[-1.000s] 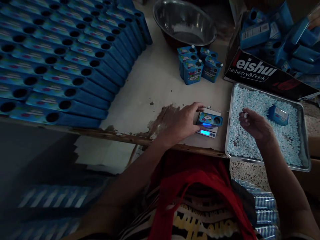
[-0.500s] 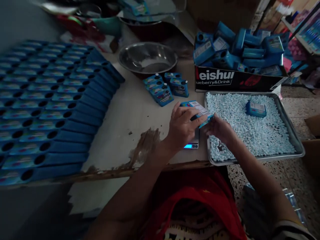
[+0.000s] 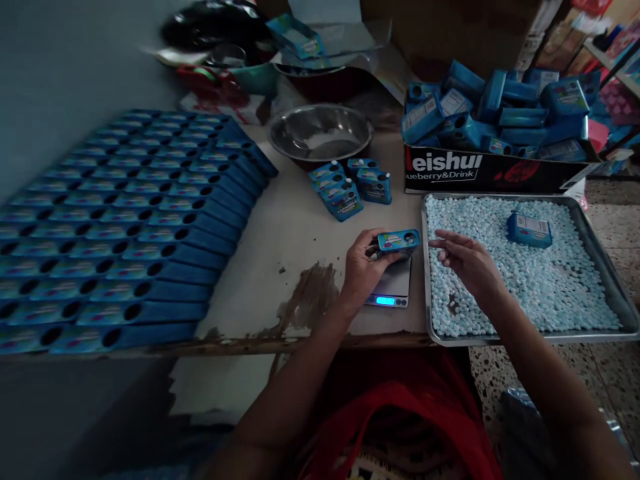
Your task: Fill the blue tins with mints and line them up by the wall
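Head view shows me the left hand (image 3: 361, 267) gripping an uncapped pack (image 3: 397, 241) above the scale (image 3: 395, 287), the right hand (image 3: 473, 267) over pellets (image 3: 525, 283), fingers extended, pinch unclear; capped packs (image 3: 343, 202) beyond look done, uncapped rows (image 3: 155, 233) leftward seem unfinished.

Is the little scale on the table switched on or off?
On: the scale has a display glowing blue, though its digits are too blurred to read.

Through one head-worn camera, we look forward and down past the red garment (image 3: 420, 400) close below, over the tabletop (image 3: 260, 240), to the metal bowl (image 3: 285, 137) farther off.
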`<action>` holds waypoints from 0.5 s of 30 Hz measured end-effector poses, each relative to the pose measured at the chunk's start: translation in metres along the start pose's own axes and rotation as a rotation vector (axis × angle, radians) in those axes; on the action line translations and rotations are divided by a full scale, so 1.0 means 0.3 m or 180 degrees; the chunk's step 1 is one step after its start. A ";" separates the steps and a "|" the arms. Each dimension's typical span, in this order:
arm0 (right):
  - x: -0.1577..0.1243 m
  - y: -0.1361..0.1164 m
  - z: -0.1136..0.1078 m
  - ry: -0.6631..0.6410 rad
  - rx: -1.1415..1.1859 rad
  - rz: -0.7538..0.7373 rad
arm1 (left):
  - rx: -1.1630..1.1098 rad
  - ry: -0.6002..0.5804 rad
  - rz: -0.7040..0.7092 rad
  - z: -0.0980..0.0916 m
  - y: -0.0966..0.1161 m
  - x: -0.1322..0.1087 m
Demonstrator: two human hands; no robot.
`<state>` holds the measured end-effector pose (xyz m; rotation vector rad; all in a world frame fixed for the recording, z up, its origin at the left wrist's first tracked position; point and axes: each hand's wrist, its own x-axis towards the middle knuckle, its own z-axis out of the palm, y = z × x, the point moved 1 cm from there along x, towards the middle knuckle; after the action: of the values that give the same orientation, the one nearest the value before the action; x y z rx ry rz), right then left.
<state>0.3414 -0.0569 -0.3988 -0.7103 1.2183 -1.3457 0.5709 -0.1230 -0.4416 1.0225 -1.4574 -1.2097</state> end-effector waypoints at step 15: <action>0.078 -0.036 0.194 -0.1587 -0.2855 -0.1509 | -0.0636 -0.0600 -0.0655 -0.127 0.045 -0.022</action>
<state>0.3874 -0.0956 -0.3779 -1.9376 1.2472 -0.8265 0.6091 -0.1217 -0.4270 0.9583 -1.3638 -1.6030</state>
